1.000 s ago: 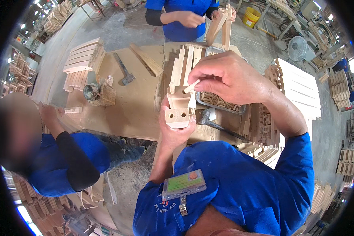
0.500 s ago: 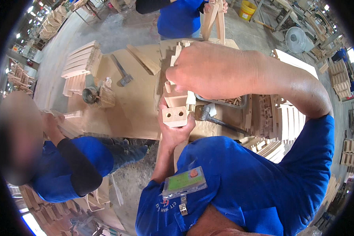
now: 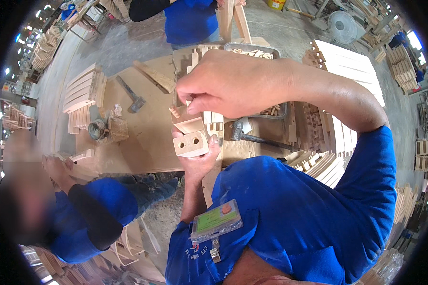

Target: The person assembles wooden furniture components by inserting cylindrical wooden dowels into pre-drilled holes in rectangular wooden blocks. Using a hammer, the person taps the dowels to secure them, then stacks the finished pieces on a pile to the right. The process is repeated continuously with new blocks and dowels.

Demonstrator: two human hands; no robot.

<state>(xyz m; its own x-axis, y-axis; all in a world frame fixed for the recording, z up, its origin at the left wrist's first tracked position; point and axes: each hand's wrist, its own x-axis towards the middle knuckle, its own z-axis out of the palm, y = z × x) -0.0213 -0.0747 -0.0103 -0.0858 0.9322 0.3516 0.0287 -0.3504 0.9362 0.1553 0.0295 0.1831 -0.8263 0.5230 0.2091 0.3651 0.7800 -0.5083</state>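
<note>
Right fingers (image 3: 199, 103) pinching dowel (image 3: 189, 100) | left fingers (image 3: 212, 148) clasping block (image 3: 189, 144) | pale, two round holes

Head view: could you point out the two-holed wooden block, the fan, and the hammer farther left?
Wooden block (image 3: 189, 143): head view, on the end face between its holes.
Fan (image 3: 342, 27): head view, on its round front.
Hammer (image 3: 128, 90): head view, on its handle.

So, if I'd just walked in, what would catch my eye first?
Probably the person's right hand, large in the upper middle of the view, pinching what looks like a small wooden peg. Just below, the left hand grips a pale wooden block whose two round holes face the camera. To their right, a dark hammer lies on the brown-covered table.
</note>
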